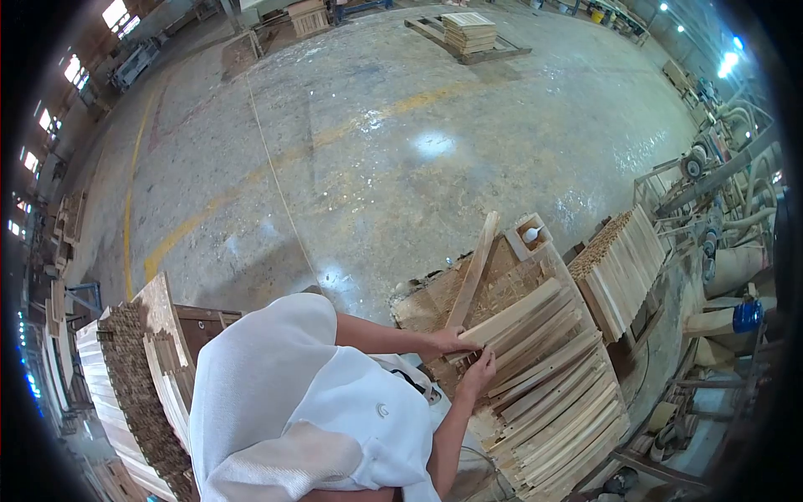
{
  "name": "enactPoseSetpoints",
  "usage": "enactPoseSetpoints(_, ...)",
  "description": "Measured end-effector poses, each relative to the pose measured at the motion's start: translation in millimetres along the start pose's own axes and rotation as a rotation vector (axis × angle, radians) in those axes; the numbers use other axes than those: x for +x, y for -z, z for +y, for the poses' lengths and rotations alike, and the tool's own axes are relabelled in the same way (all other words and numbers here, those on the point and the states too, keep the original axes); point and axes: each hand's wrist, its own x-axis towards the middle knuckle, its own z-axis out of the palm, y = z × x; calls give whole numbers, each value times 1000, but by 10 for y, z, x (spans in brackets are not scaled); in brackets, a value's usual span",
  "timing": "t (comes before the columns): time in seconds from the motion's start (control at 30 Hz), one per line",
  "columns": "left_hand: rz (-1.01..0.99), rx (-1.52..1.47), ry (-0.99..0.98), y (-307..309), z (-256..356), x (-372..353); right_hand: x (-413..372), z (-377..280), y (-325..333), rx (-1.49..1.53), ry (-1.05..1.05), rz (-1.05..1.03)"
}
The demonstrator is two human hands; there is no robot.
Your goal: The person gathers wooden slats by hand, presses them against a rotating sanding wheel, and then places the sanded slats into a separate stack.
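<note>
My left hand [450, 341] is closed around the near end of a pale wooden strip [523, 311], which slants up and right over the work table. Just below it, my right hand [477, 373] has its fingers pinched together close to that strip's end; what sits between them is too small to make out. Side by side on the table lie several more wooden strips [560, 402], light and brown. Another strip [475, 268] rests at an angle across the table's far part, its lower end near my left hand.
A small wooden box [529, 235] with a white bottle stands at the table's far corner. Stacked strips [621, 268] stand to the right, and another large stack [134, 393] to the left. Machinery [719, 217] lines the right side. A pallet [468, 38] of boards is far ahead.
</note>
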Motion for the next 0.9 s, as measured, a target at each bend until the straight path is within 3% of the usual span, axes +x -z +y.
enactPoseSetpoints(0.13, 13, -52, 83, 40, 100, -77, 96, -120, -93, -211, -9, -9)
enactPoseSetpoints(0.33, 123, 11, -47, 75, 26, -166, 88, -371, -208, -323, -108, -54)
enactPoseSetpoints(0.4, 51, 78, -44, 121, 44, -209, 119, -356, -215, -396, -163, -94)
enactPoseSetpoints(0.53, 67, 172, 33, 167, 111, -174, 261, -207, -183, -311, 48, -40)
enactPoseSetpoints(0.6, 111, -207, 119, 149, 159, -183, 188, -282, -166, -227, 107, 22)
enactPoseSetpoints(0.63, 140, 56, 2, 216, 60, -145, 134, -391, -131, -190, 142, 62)
enactPoseSetpoints(0.7, 135, 48, -26, 244, -69, -140, 119, -447, -28, -75, 144, 85)
enactPoseSetpoints(0.77, 123, 41, -57, 275, -35, -185, 61, -472, 113, -125, 207, 85)
enactPoseSetpoints(0.83, 35, -113, 92, 308, 65, -256, -37, -507, 177, -205, 321, 117)
enactPoseSetpoints(0.9, -34, -209, 112, 318, 84, -317, -155, -487, 103, -263, 373, 178)
